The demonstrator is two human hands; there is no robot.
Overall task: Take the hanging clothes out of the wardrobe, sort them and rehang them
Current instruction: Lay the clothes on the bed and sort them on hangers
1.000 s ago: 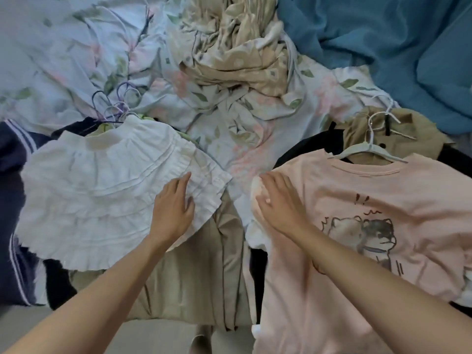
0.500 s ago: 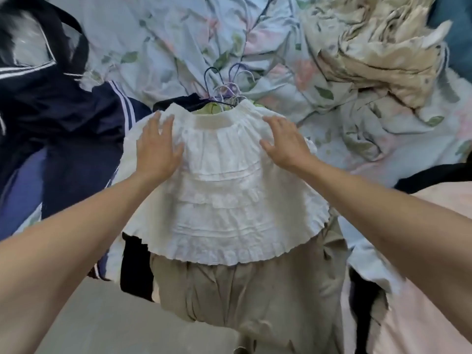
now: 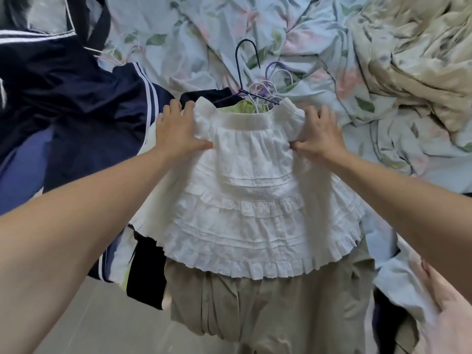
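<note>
Left hand (image 3: 178,129): grasping the left end of the white skirt's waistband, thumb pinched in against the cloth, fingers spread over the top edge.
Right hand (image 3: 319,134): grasping the right end of the same waistband, thumb tucked under a fold, fingers curled over the edge.
White skirt (image 3: 245,205): tiered and ruffled, spread flat on top of the clothes pile on the bed, waistband far from the camera, frilled hem near.
Hangers (image 3: 265,90): a cluster of hooks sticking out just past the waistband; one dark blue hook (image 3: 246,60) standing tallest, several pale purple and white ones beside it.
Green garment (image 3: 240,108): only a strip visible inside the waistband opening, under the skirt.
Khaki garment (image 3: 268,310): lying beneath the skirt, hanging out below the hem over the bed's edge.
Navy garment (image 3: 63,98): with white stripes, left of the skirt, touching the left hand's side of the pile.
Black garment (image 3: 145,272): poking out under the skirt's lower left corner.
Pink garment (image 3: 444,302): at the lower right edge, partly cut off.
Floral sheet (image 3: 191,29): pale blue, crumpled, covering the bed behind the pile.
Beige bedding (image 3: 413,54): bunched at the upper right, well apart from the skirt.
Floor (image 3: 97,328): pale, visible at the lower left.
</note>
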